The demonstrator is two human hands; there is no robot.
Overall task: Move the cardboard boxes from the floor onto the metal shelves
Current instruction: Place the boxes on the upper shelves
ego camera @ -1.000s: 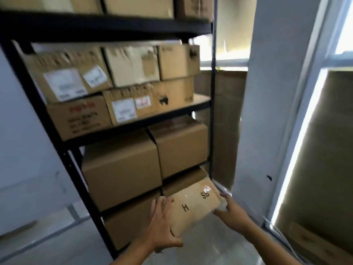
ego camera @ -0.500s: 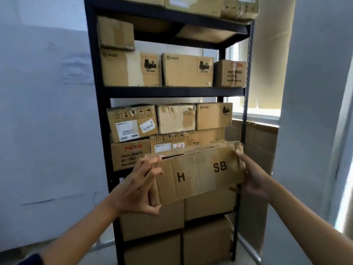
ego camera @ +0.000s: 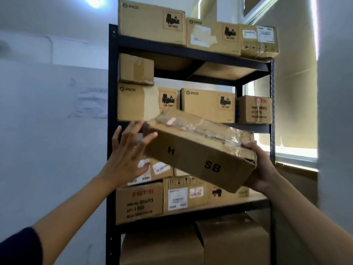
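I hold a flat cardboard box (ego camera: 193, 155) marked "H" and "SB", with clear tape on its top, tilted down to the right in front of the black metal shelf unit (ego camera: 112, 104). My right hand (ego camera: 259, 169) grips its lower right end from beneath. My left hand (ego camera: 128, 155) presses flat against its left end, fingers spread. The box hovers at the height of the second shelf from the top, where PICO boxes (ego camera: 208, 106) stand. Above them, a gap (ego camera: 210, 73) is open to the right of a small taped box (ego camera: 135, 68).
Cardboard boxes fill every shelf, including three on the top (ego camera: 152, 22). A white wall (ego camera: 53, 131) is at the left. A window (ego camera: 294, 150) and a grey pillar (ego camera: 336, 131) stand at the right. Larger boxes (ego camera: 235, 243) sit at the bottom.
The box rose from near the floor to upper-shelf height, and it now tilts down to the right. My view swung upward with it. My left hand has opened flat against its end.
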